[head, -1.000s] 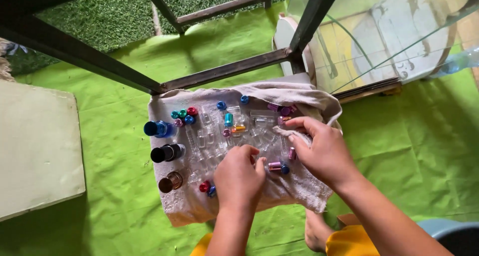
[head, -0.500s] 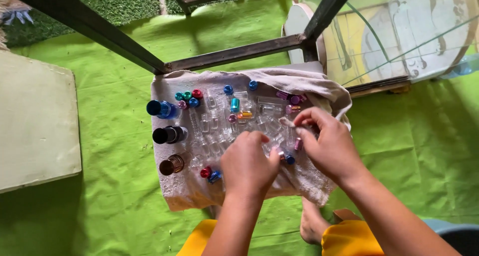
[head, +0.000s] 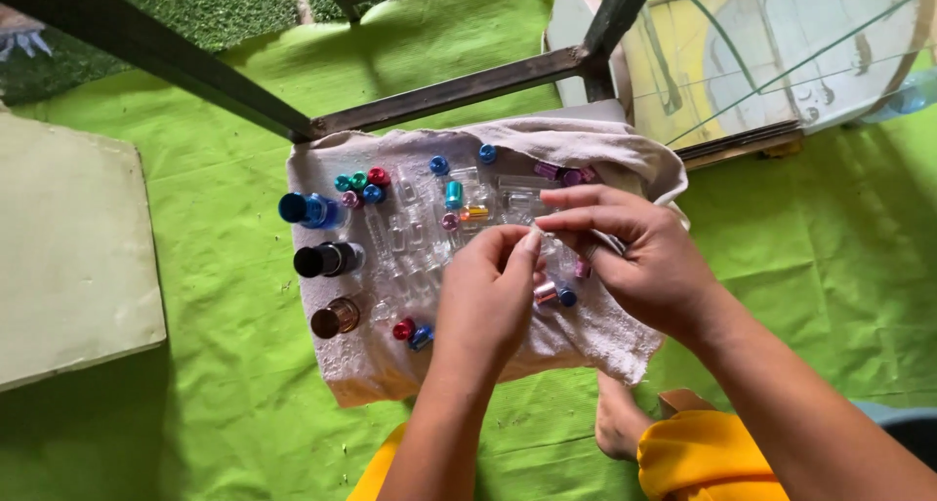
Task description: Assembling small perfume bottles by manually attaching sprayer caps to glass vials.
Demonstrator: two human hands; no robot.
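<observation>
A pale towel (head: 371, 364) lies on green cloth and carries several small clear glass vials (head: 405, 238) and coloured caps (head: 359, 181). My left hand (head: 488, 301) and my right hand (head: 639, 257) meet over the towel's middle, fingertips pinched together on a small clear vial (head: 539, 236) that is mostly hidden. A pink-capped vial (head: 547, 291) and a blue cap (head: 567, 296) lie just below my fingers. At the towel's left stand a blue bottle (head: 305, 209), a black bottle (head: 327, 260) and a brown bottle (head: 335, 318).
Dark metal frame bars (head: 439, 91) cross above the towel. A beige slab (head: 68, 257) lies at the left. A glass pane over painted board (head: 781, 52) sits at the upper right. My bare foot (head: 620, 423) and yellow clothing (head: 703, 457) are at the bottom.
Both hands have drawn closer together and lifted slightly, fingertips now pinching a vial between them. The view shifted a little downward.
</observation>
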